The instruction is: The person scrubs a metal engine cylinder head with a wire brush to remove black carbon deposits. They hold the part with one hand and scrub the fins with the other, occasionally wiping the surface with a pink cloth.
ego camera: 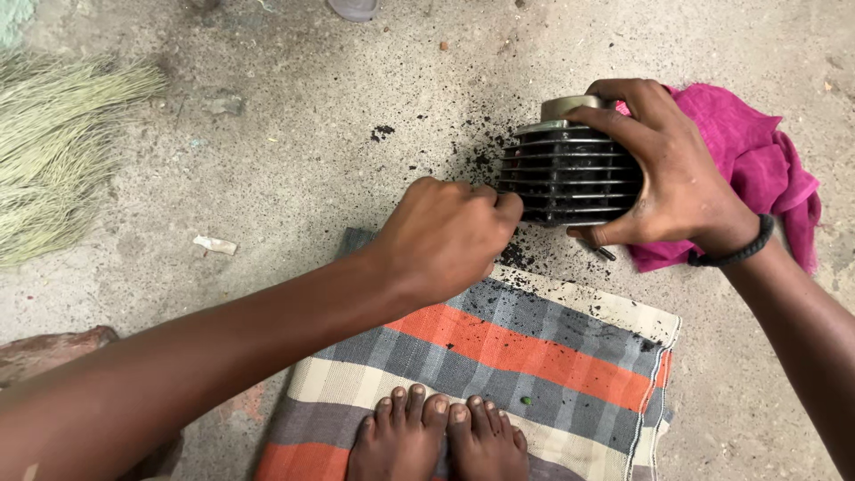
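- No container shows; loose black grit (485, 160) lies scattered on the bare concrete floor (303, 151) and on the far edge of the striped cloth (534, 356).
- The finned engine cylinder (570, 174), dark with a pale metal sleeve at its top, lies on the floor just beyond the cloth's far edge, beside a pink rag (757, 151).
- Its long axis runs away from the person and leans a little; the sleeve end points to the far side, and the fins run crosswise.
- The right hand (672, 174) wraps over the cylinder from its right side, fingers across the top and thumb under the near edge, clamping it.
- The left hand (445, 232) is clenched into a fist against the cylinder's lower left fins; whether it pinches a tool cannot be told.
- Two bare feet (441, 436) rest on the cloth's near edge.
- A grass broom (53, 151) lies at the far left, well apart; open floor spreads between it and the cylinder.
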